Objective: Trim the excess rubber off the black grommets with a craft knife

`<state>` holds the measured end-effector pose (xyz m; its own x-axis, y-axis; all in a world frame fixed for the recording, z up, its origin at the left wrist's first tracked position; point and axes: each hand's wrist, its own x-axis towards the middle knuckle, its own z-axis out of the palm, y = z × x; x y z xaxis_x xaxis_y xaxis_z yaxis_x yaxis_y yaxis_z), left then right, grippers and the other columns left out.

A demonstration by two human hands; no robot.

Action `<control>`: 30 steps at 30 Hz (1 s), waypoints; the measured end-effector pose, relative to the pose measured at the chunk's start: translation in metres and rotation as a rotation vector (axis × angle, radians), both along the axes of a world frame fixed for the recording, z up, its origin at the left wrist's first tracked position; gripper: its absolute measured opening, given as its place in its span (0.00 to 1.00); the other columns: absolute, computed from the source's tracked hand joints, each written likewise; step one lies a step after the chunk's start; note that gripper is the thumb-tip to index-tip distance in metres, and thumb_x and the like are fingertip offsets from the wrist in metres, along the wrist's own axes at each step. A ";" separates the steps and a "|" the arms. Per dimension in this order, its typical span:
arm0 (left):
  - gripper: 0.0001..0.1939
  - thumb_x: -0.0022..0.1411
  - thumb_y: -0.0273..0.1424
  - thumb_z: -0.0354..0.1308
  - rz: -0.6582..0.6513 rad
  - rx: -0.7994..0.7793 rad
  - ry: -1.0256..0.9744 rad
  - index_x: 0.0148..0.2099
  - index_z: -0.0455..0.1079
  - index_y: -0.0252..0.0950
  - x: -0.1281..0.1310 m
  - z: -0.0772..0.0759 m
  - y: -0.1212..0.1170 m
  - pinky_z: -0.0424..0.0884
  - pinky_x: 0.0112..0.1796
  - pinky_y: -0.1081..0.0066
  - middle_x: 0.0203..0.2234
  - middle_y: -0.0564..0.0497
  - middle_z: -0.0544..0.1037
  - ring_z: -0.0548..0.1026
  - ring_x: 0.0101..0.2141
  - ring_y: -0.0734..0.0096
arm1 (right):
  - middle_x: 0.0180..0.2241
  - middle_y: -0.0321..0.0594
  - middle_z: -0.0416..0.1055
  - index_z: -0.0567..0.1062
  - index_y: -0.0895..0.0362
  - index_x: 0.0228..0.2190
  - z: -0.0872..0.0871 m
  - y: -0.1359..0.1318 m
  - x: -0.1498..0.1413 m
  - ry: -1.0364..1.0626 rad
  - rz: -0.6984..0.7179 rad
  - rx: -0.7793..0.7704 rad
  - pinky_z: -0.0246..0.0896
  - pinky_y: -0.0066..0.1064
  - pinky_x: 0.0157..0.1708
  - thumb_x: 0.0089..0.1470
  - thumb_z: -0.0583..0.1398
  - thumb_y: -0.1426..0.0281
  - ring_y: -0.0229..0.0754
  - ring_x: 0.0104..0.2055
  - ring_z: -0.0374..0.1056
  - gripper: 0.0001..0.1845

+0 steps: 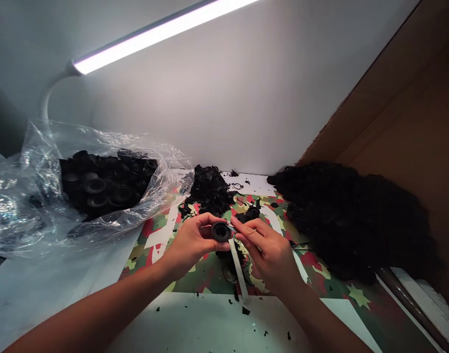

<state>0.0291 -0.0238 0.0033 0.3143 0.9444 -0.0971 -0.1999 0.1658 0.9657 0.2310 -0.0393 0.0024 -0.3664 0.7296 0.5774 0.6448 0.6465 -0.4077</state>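
Keeping the round, black, rubbery-looking ring [221, 232] steady seemed key: left hand [194, 240] pinched it; right hand [271, 249] gripped a slim, indistinct item [231, 227].

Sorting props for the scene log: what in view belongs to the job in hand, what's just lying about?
Likely in the job:
black round ring-shaped part, held in left hand; right hand beside it, grip unclear
black round parts in clear plastic bag

Likely just lying about:
black shredded scraps beyond the hands
brown cardboard panel
dark glossy rod
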 end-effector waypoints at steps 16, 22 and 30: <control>0.22 0.37 0.27 0.78 0.019 0.040 0.040 0.33 0.70 0.34 0.000 0.005 -0.001 0.70 0.31 0.74 0.26 0.55 0.77 0.74 0.29 0.73 | 0.33 0.39 0.75 0.74 0.47 0.57 0.006 -0.001 -0.001 -0.028 0.039 0.076 0.64 0.27 0.28 0.65 0.57 0.73 0.38 0.33 0.69 0.21; 0.21 0.36 0.26 0.78 0.003 0.011 0.017 0.32 0.71 0.33 0.000 0.007 -0.003 0.71 0.31 0.74 0.26 0.55 0.78 0.74 0.29 0.74 | 0.34 0.40 0.76 0.74 0.49 0.57 0.005 0.001 -0.001 -0.056 0.040 0.086 0.65 0.27 0.30 0.65 0.57 0.73 0.38 0.34 0.70 0.20; 0.20 0.37 0.27 0.78 -0.022 -0.053 -0.043 0.32 0.74 0.32 0.000 0.008 -0.005 0.69 0.31 0.75 0.26 0.54 0.78 0.73 0.29 0.75 | 0.32 0.40 0.76 0.78 0.53 0.51 0.009 0.000 -0.001 -0.089 0.032 0.220 0.63 0.26 0.28 0.64 0.57 0.75 0.37 0.31 0.70 0.17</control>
